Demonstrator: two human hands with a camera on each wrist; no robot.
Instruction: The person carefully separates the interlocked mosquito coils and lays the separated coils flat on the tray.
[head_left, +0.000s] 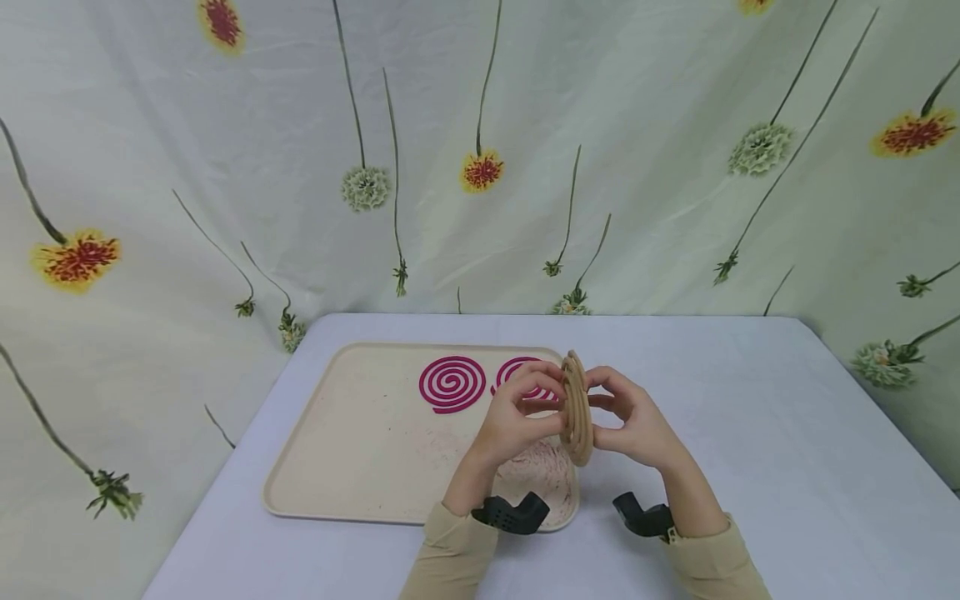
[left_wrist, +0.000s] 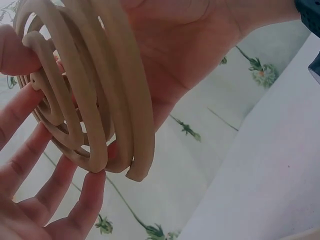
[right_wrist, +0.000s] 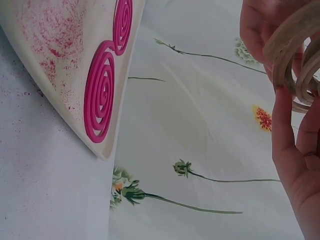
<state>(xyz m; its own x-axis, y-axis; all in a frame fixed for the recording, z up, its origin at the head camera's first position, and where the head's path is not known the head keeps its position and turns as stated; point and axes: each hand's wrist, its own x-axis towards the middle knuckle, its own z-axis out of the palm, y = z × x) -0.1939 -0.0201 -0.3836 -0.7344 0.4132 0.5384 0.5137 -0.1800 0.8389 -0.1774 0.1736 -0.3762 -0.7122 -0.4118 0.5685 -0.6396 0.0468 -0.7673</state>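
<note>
A tan mosquito coil, standing on edge, is held up between both hands over the tray's right side. From the left, my left hand grips its edge, thumb below and fingers above. My right hand pinches it from the opposite side in the same way. In the left wrist view the coil shows its nested spiral rings, with gaps opening between them. The right wrist view has only part of the coil, at its upper right edge. Two pink mosquito coils lie flat behind the hands, the left one fully visible, the other partly hidden.
Beneath the pink coils is a beige tray, with pinkish powder near its front right corner. A white cloth covers the table. Behind it hangs a flower-printed curtain.
</note>
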